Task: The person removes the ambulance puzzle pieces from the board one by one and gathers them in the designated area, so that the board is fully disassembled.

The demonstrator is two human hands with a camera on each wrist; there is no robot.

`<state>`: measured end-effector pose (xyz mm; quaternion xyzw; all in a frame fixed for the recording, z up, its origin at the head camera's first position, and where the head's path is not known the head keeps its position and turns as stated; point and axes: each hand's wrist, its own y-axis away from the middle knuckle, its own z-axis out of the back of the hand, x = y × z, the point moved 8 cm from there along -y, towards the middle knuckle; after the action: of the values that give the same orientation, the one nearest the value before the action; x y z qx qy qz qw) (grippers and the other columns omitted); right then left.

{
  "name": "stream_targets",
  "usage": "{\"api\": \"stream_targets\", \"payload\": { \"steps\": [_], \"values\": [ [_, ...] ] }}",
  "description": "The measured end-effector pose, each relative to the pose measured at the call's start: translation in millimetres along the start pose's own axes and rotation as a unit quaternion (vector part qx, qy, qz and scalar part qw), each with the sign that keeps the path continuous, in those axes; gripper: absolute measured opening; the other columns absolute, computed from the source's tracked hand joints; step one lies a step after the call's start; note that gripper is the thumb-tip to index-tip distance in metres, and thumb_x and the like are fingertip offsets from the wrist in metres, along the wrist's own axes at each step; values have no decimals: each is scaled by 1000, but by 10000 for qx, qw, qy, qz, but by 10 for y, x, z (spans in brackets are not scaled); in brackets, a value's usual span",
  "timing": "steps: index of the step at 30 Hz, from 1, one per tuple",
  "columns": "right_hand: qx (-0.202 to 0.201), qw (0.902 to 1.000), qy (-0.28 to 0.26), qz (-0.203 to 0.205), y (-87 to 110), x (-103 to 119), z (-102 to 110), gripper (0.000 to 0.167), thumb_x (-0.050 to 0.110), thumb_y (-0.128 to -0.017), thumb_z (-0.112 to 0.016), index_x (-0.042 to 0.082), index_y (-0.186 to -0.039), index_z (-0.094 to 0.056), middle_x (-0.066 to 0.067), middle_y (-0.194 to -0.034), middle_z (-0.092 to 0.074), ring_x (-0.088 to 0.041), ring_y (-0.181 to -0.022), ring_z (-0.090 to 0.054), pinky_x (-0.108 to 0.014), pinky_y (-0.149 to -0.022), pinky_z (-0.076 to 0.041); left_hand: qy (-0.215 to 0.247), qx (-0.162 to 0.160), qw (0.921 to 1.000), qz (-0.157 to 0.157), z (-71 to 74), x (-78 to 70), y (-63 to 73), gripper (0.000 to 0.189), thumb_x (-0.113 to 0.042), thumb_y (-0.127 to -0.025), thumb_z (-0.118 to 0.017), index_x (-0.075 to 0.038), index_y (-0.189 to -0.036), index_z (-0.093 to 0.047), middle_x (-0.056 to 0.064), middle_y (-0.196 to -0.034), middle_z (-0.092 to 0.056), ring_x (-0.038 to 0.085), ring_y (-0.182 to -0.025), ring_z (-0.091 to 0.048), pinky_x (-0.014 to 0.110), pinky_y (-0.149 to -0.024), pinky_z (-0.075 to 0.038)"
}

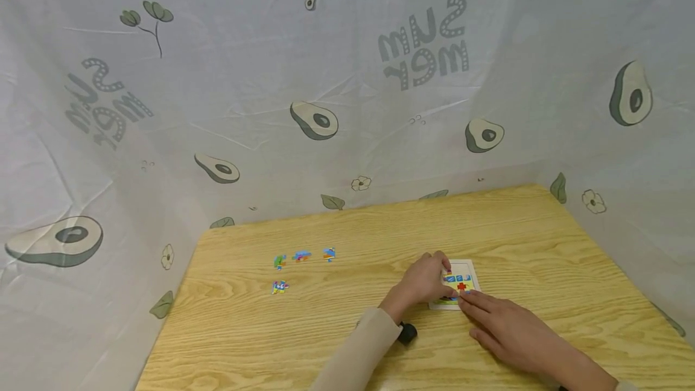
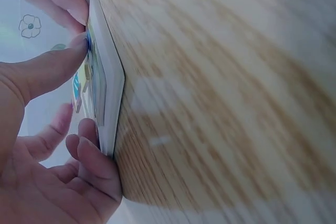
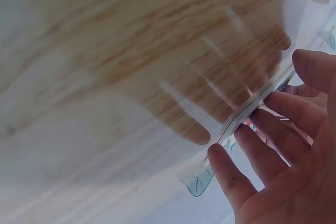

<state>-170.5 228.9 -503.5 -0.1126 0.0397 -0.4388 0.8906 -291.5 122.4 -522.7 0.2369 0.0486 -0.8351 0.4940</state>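
A small jigsaw puzzle board (image 1: 463, 265) with a white border lies on the table at right of centre, its colourful picture partly covered by the hands. My left hand (image 1: 423, 281) arches over its left side. In the left wrist view, a tilted puzzle piece (image 2: 77, 88) stands up from the board between the thumb and index finger, which pinch it. The other fingers curl at the board's edge. My right hand (image 1: 510, 327) lies at the near right corner, its nearly straight fingers (image 3: 262, 153) resting along the border.
Several loose puzzle pieces lie left on the wooden table (image 1: 347, 318): a green one (image 1: 279, 261), a blue-and-pink one (image 1: 301, 256), a blue-and-orange one (image 1: 329, 254) and a yellow-and-blue one (image 1: 279, 286). A printed curtain (image 1: 347, 65) surrounds the table's back and sides.
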Motion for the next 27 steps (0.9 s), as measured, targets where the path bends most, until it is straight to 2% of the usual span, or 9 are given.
{"api": "stream_targets", "payload": {
  "steps": [8,16,22,27],
  "values": [
    [-48,9999,-104,71,-21,-20,-5,47,37,-99,-73,12,-139,-69,-6,-145,-65,-28,-124,-69,-47,-93,-60,404,51,9992,31,-40,15,-8,43,-34,-88,-87,-24,-117,-56,-11,-83,-57,4,-68,-52,19,-62,-42],
    [-248,9986,-324,333,-65,-32,3,42,39,-96,-77,16,-131,-71,-1,-137,-66,-22,-116,-70,-44,-89,-61,640,34,9979,106,-62,35,1,44,-31,-87,-89,-24,-116,-57,-11,-81,-55,5,-67,-51,19,-60,-41],
    [-370,9979,-393,348,-105,-28,22,38,38,-91,-82,19,-123,-71,2,-132,-66,-18,-109,-71,-40,-84,-61,806,-19,9967,-26,-34,12,24,44,-28,-88,-88,-23,-117,-56,-13,-81,-53,4,-65,-49,19,-59,-40],
    [-515,9975,-326,367,-123,-11,29,38,37,-87,-85,20,-118,-71,3,-128,-67,-16,-106,-71,-40,-83,-61,809,-80,9965,-177,-18,5,35,37,-26,-93,-83,-22,-117,-56,-12,-82,-56,4,-64,-49,19,-57,-41]
  ]
}}
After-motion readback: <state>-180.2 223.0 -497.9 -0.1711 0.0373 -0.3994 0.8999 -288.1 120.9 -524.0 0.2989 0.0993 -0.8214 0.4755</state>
